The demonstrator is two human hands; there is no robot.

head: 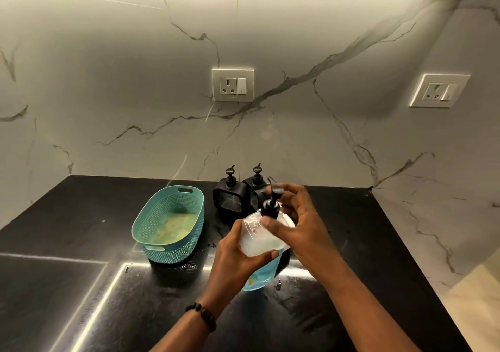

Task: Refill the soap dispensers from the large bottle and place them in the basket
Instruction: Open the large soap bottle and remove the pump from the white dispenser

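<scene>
My left hand point(232, 257) grips the body of a large clear bottle point(257, 236) with a blue label, held tilted above the black counter. My right hand point(295, 221) is curled round the bottle's black pump top point(272, 205), thumb against its collar. Two black square soap dispensers stand upright side by side just behind the bottle, the left dispenser point(230, 198) and the right dispenser point(255, 189), pumps on. A teal perforated basket point(151, 216) sits to the left of them, with nothing but a yellowish patch on its floor.
The black stone counter point(81, 230) meets a marble wall behind and on the right. Two wall sockets, the nearer socket point(232, 85) and the right-hand socket point(439, 90), are set above the counter. A bead bracelet is on my left wrist.
</scene>
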